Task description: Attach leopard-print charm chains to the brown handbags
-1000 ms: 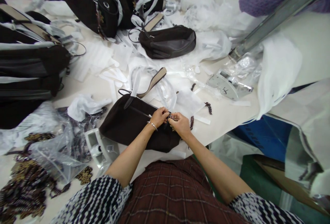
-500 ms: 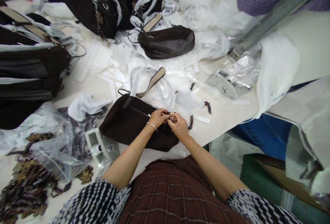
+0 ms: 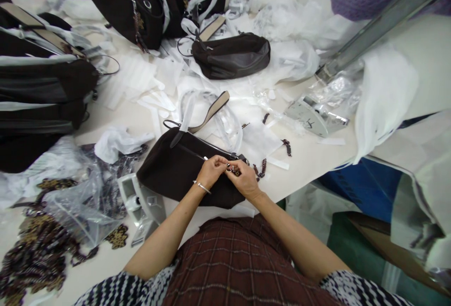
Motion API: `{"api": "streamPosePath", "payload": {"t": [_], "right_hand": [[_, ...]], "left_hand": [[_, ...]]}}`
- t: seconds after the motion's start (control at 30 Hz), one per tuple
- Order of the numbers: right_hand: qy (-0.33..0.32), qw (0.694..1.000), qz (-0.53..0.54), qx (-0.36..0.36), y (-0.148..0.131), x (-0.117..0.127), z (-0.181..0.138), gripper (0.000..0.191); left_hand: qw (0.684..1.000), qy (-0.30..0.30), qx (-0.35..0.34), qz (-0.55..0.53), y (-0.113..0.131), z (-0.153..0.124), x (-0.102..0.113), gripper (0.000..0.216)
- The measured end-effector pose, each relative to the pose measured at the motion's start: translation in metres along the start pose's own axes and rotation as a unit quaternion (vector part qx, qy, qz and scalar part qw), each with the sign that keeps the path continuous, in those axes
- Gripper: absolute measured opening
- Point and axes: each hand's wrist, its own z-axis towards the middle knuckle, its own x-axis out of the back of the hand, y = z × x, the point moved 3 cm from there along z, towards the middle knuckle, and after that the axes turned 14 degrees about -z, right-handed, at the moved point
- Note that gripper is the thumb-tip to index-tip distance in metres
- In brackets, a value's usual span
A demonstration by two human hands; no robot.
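A dark brown suede bag [image 3: 176, 167] lies flat on the white table in front of me, its tan strap [image 3: 210, 112] curling away behind it. My left hand [image 3: 210, 170] and my right hand [image 3: 242, 180] meet over the bag's right end. Both are pinched closed on a small beaded charm [image 3: 233, 169] with a metal clasp, held close to the bag's hardware. A silver bangle sits on my left wrist. A short beaded piece [image 3: 260, 169] lies just right of my hands.
More dark bags are stacked at the left [image 3: 42, 94] and at the back [image 3: 230, 54]. A clear plastic bag [image 3: 75, 202] and a heap of beaded charms [image 3: 31, 254] lie at the lower left. White wrapping litters the table. The table edge [image 3: 317, 169] drops off at the right.
My hands have shifted slightly towards me over the bag's end, still pinched on the charm. The view has tipped a little; nothing else on the table has moved.
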Motion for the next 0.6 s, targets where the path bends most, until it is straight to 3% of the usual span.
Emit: {"api": "streamPosePath", "payload": {"t": [0.17,0.27,0.33,0.43,0.53,0.6], "right_hand": [[-0.031,0.99,0.129,-0.057,-0.009,0.005,-0.001,0.027],[-0.077,0.93,0.311,-0.179,-0.015,0.006,-0.003,0.031],[-0.123,0.85,0.444,-0.255,-0.02,0.006,-0.005,0.029],[-0.201,0.693,0.609,-0.33,-0.028,0.005,-0.01,0.024],[-0.245,0.528,0.71,-0.396,-0.032,0.004,-0.016,0.019],[-0.249,0.453,0.748,-0.417,-0.032,0.004,-0.018,0.014]], "left_hand": [[0.997,-0.028,0.044,-0.06,0.018,-0.013,0.003,0.021],[0.996,-0.073,0.005,-0.04,0.036,-0.023,0.005,0.021],[0.992,-0.113,-0.053,0.024,0.05,-0.029,0.006,0.021],[0.973,-0.145,-0.125,0.129,0.065,-0.036,0.006,0.018],[0.958,-0.167,-0.151,0.178,0.073,-0.035,0.003,0.016],[0.952,-0.186,-0.155,0.189,0.075,-0.031,0.001,0.016]]}}
